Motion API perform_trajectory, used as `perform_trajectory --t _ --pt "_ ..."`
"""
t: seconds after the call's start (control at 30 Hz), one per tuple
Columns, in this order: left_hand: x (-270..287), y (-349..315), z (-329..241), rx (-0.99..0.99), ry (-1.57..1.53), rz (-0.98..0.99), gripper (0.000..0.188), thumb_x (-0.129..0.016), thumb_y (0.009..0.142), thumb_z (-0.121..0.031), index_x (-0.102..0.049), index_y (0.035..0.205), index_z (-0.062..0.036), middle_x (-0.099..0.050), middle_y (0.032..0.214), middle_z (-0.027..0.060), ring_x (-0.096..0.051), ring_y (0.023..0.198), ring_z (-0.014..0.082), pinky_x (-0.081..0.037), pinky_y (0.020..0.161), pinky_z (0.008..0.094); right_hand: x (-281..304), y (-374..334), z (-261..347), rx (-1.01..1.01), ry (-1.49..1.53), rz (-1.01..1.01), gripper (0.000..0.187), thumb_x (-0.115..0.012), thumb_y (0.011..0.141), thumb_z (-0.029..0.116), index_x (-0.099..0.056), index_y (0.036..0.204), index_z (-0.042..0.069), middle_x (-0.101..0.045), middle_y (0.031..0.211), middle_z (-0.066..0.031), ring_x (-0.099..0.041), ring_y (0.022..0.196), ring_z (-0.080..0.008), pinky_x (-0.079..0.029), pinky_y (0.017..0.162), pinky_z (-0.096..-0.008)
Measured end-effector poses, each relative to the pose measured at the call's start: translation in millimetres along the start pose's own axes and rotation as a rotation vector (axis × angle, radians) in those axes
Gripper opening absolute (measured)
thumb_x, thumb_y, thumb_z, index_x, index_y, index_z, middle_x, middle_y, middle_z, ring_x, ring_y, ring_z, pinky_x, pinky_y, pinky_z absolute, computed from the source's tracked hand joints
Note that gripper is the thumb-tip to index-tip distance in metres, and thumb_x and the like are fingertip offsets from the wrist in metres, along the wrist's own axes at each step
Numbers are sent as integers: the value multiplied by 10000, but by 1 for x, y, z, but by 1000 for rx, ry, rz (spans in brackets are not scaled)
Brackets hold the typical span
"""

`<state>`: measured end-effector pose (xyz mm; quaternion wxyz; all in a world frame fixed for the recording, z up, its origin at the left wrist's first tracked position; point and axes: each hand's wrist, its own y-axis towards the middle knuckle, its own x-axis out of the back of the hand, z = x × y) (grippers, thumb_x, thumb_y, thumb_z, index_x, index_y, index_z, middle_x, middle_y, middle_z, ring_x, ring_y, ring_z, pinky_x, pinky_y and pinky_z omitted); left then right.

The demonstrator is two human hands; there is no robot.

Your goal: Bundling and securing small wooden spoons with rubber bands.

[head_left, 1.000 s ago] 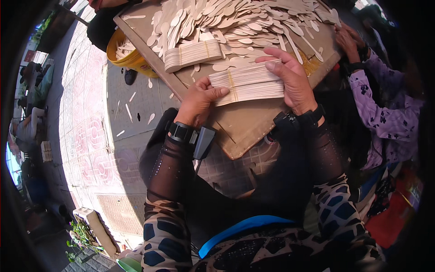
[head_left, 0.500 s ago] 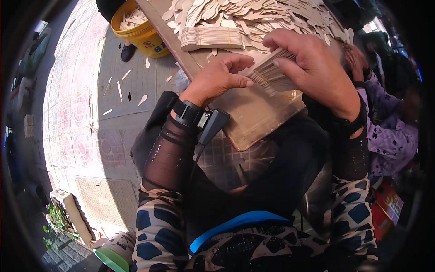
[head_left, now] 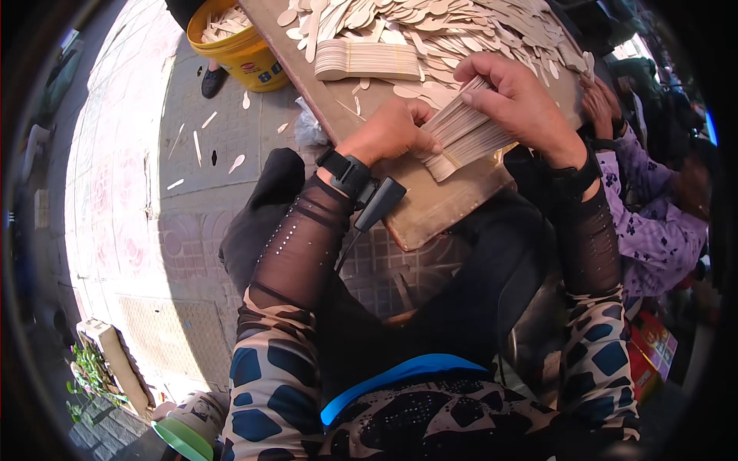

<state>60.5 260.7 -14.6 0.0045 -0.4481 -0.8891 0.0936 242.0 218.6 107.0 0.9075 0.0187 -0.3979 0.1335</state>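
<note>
Between my two hands is a stack of flat wooden spoons (head_left: 470,137), tilted above the near part of the table (head_left: 446,203). My left hand (head_left: 384,132) pinches the stack's left end with thumb and fingers, where a thin yellowish band shows. My right hand (head_left: 516,106) is closed round the upper right part, thumb on top. Beyond my left hand lies a second banded bundle of wooden spoons (head_left: 367,61), on its side. A loose heap of wooden spoons (head_left: 477,32) spreads over the far part of the table.
Left of the table stands a yellow bucket (head_left: 257,67) with wooden pieces inside. A few spoons lie on the pavement, one spoon (head_left: 237,164) nearest my knee. A clear plastic bag (head_left: 309,127) hangs by the table's left edge. Another person's hands (head_left: 600,104) are at the right edge.
My left hand has closed from a looser hold onto the stack's end. The stack has turned so its spoon edges show more fully, and my right hand has shifted slightly.
</note>
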Motion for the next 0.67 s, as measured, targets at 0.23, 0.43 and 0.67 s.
perform_trajectory --t 0.23,0.43,0.67 --pt "17 -8 -18 -65 423 -297 424 -805 683 -94 -617 1033 56 -672 956 109 -630 864 184 -496 773 287 -45 -30 -76 -441 875 -248 220 -605 877 132 -574 1034 -19 -615 887 -54 -587 801 -115 -472 688 -225" --pt "-21 -34 -8 -141 1272 -219 1184 -805 522 -560 -297 1379 79 -310 1445 264 -288 1349 417 -232 1108 528 -45 -56 -83 -326 210 -322 323 -577 894 147 -539 1130 -70 -623 1018 -185 -620 899 -262 -485 804 -344" --pt "-43 -32 -4 -83 1378 -298 1233 -805 508 -573 -278 1395 103 -294 1461 261 -258 1379 391 -222 1109 540 -77 -76 -56 -77 -653 91 891 -612 827 534 -264 1420 -32 -229 1510 -212 -150 1413 -410 -153 1136 -514"
